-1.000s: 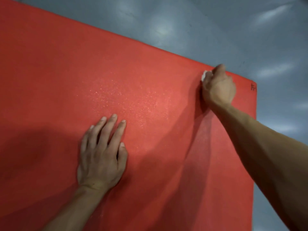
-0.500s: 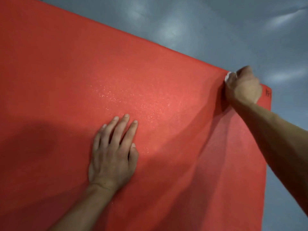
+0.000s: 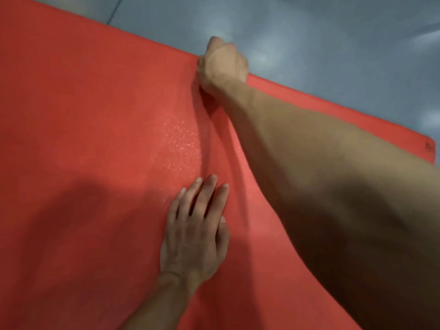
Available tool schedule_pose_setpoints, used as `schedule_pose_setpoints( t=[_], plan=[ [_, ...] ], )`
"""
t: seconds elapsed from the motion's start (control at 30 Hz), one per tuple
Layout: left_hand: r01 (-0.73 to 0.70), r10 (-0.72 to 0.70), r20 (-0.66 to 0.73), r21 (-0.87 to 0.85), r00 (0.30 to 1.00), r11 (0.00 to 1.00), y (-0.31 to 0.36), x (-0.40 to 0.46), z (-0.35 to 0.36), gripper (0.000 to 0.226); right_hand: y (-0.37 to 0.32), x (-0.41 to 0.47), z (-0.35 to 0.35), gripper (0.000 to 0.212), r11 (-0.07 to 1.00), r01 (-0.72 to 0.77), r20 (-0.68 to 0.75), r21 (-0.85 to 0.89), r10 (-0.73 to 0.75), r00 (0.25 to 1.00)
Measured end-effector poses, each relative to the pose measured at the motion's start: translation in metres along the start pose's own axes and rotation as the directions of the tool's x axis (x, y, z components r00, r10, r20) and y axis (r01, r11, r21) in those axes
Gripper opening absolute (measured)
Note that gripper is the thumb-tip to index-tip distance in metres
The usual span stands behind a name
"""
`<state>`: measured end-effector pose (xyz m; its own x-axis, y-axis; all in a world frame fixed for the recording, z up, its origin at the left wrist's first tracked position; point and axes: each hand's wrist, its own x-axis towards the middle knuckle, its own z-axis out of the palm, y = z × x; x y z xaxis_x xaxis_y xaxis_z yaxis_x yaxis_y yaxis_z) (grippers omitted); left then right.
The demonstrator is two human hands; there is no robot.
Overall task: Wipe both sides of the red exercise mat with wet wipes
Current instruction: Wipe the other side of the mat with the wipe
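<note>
The red mat fills most of the view, lying on a grey floor. The left hand rests flat on the mat near its middle, fingers straight and close together. The right hand sits at the mat's far edge, fingers curled over that edge; whether it holds a wipe cannot be told. The mat ripples between the two hands, and small dark lettering marks its far right corner.
</note>
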<state>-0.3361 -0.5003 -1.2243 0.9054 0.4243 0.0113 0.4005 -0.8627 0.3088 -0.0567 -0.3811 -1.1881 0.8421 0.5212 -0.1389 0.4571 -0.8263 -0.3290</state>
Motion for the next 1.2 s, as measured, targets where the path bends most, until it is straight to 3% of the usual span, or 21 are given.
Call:
schedule_pose_setpoints(
  t=[0.07, 0.17, 0.33, 0.43, 0.67, 0.83, 0.97, 1.03, 1.13, 1.2],
  plan=[
    [0.007, -0.007, 0.005, 0.004, 1.0, 1.0, -0.001, 0.0, 0.0, 0.059, 0.006, -0.001, 0.003, 0.03, 0.998, 0.062, -0.006, -0.031, -0.062, 0.998],
    [0.014, -0.015, 0.023, 0.016, 1.0, 1.0, 0.0, 0.002, -0.001, 0.062, 0.07, -0.017, -0.013, 0.031, 0.991, 0.073, -0.054, -0.113, -0.079, 0.995],
    [0.017, -0.017, 0.012, -0.005, 1.0, 1.0, 0.0, 0.001, -0.001, 0.061, 0.239, -0.058, -0.077, 0.036, 0.936, -0.332, -0.17, -0.117, 0.31, 0.935],
    [0.013, -0.013, -0.023, 0.002, 1.0, 1.0, 0.001, 0.001, -0.001, 0.062, 0.296, -0.086, -0.11, 0.038, 0.922, -0.379, -0.225, -0.076, 0.355, 0.907],
    [0.017, -0.016, -0.07, 0.009, 0.997, 1.0, 0.004, 0.0, 0.001, 0.06, 0.273, -0.073, -0.09, 0.031, 0.999, 0.035, -0.111, -0.013, -0.036, 0.993],
    [0.011, -0.012, -0.091, -0.012, 0.996, 1.0, 0.003, -0.001, 0.003, 0.059, 0.246, -0.098, -0.064, 0.029, 0.965, 0.254, -0.138, -0.065, -0.261, 0.956],
    [0.01, -0.012, -0.11, -0.015, 0.994, 1.0, 0.003, -0.002, 0.003, 0.057, 0.243, -0.165, -0.05, 0.032, 0.888, 0.449, -0.038, -0.103, -0.455, 0.89],
    [0.01, -0.011, -0.106, -0.018, 0.994, 1.0, 0.004, -0.001, 0.004, 0.058, 0.246, -0.147, -0.053, 0.039, 0.896, 0.416, -0.077, -0.155, -0.431, 0.899],
    [0.017, -0.019, -0.11, -0.014, 0.994, 1.0, 0.004, -0.003, 0.003, 0.058, 0.25, -0.091, -0.064, 0.036, 0.968, 0.171, -0.207, -0.181, -0.208, 0.956],
    [0.003, -0.005, -0.119, -0.014, 0.993, 1.0, 0.003, -0.002, 0.004, 0.058, 0.249, -0.082, -0.065, 0.034, 0.975, 0.115, -0.201, -0.188, -0.153, 0.968]
  ],
)
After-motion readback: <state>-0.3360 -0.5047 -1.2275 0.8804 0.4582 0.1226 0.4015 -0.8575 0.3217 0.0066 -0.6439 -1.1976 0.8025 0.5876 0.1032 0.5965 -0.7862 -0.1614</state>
